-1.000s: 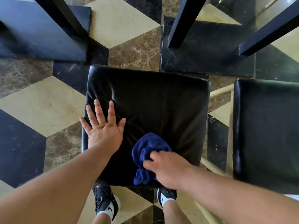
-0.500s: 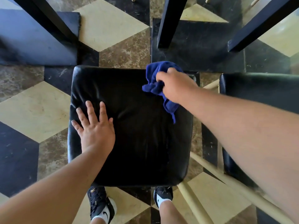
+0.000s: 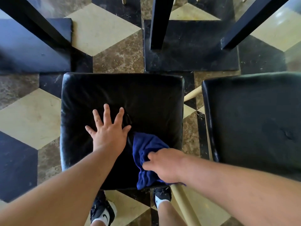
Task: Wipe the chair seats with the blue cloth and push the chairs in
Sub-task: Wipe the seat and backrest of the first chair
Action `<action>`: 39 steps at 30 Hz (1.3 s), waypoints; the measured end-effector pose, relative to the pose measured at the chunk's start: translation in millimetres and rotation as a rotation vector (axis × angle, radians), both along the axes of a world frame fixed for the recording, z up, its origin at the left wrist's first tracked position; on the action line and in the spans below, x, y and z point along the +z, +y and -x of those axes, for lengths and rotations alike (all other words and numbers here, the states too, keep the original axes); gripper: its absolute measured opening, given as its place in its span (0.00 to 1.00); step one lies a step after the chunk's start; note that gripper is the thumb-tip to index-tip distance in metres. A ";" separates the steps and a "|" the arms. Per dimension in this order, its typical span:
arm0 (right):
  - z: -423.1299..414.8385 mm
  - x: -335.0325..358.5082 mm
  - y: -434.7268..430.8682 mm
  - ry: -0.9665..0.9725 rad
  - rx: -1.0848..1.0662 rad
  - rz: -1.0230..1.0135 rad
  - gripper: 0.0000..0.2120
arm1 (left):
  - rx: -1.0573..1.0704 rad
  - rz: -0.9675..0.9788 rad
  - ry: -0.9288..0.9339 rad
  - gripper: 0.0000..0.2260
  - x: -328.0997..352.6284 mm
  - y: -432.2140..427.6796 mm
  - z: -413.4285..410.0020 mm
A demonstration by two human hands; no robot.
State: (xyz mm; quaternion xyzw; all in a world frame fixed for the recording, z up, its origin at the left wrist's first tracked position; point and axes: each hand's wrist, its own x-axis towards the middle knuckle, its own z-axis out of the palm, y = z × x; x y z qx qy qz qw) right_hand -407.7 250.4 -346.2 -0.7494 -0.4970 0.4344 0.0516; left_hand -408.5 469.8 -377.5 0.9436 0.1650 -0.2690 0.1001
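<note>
A black padded chair seat (image 3: 146, 98) fills the middle of the head view, directly below me. My left hand (image 3: 108, 129) lies flat on it with fingers spread, holding nothing. My right hand (image 3: 164, 163) presses a bunched blue cloth (image 3: 145, 145) against the seat's near right corner, and part of the cloth hangs over the front edge. A second black chair seat (image 3: 254, 118) stands to the right, apart from both hands.
Black table legs (image 3: 156, 25) on square black bases (image 3: 192, 59) stand just beyond the chairs, another base (image 3: 32, 51) at far left. Pale wooden chair rails (image 3: 184, 203) run under my right arm. My shoes (image 3: 102, 211) are under the seat's front edge. The floor has diamond tiles.
My right hand has swept the cloth from the seat's far right corner back to its near right corner. My left hand has stayed flat on the seat.
</note>
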 end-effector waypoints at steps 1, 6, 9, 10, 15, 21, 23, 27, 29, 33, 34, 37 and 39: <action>-6.2 -0.5 0.1 0.010 0.033 0.002 0.15 | 0.003 -0.001 -0.003 0.31 0.4 -0.9 0.3; -60.3 0.3 -6.4 -0.107 -0.078 -0.039 0.15 | 0.005 -0.002 -0.034 0.31 -2.5 -3.1 5.5; -114.0 -4.3 -10.5 -0.206 -0.310 -0.050 0.12 | -0.005 -0.008 -0.042 0.31 -4.0 -2.9 6.4; -133.1 -5.7 -10.8 -0.235 -0.379 -0.050 0.12 | -0.009 -0.011 -0.043 0.31 -3.9 -2.9 6.6; -194.3 -15.9 -15.1 -0.382 -0.714 -0.058 0.10 | -0.014 -0.014 -0.044 0.31 -2.4 -2.4 6.9; -146.7 -4.8 -12.4 -0.323 -0.834 0.077 0.12 | -0.016 -0.008 0.020 0.31 5.5 -2.5 -1.5; -107.6 3.6 -18.6 -0.259 -0.789 0.122 0.14 | -0.016 -0.001 0.042 0.31 8.7 -3.2 -5.3; -44.8 16.0 -29.9 -0.086 -0.598 0.256 0.19 | -0.011 0.008 0.076 0.31 10.4 -4.9 -9.4; -40.1 19.4 -30.5 -0.019 -0.495 0.291 0.16 | -0.032 -0.002 0.088 0.31 9.3 -6.1 -9.9; -38.1 27.6 -20.3 0.079 -0.253 0.405 0.14 | -0.026 -0.007 0.111 0.32 10.1 -7.7 -13.1; -33.9 29.2 -19.0 0.092 -0.196 0.427 0.14 | -0.021 -0.007 0.114 0.32 10.8 -8.1 -13.8; -21.2 30.5 -20.4 0.119 -0.089 0.437 0.08 | -0.029 -0.013 0.113 0.32 12.5 -8.6 -14.5; -18.9 30.2 -24.9 0.104 -0.072 0.403 0.07 | -0.037 -0.021 0.106 0.32 13.4 -7.5 -13.7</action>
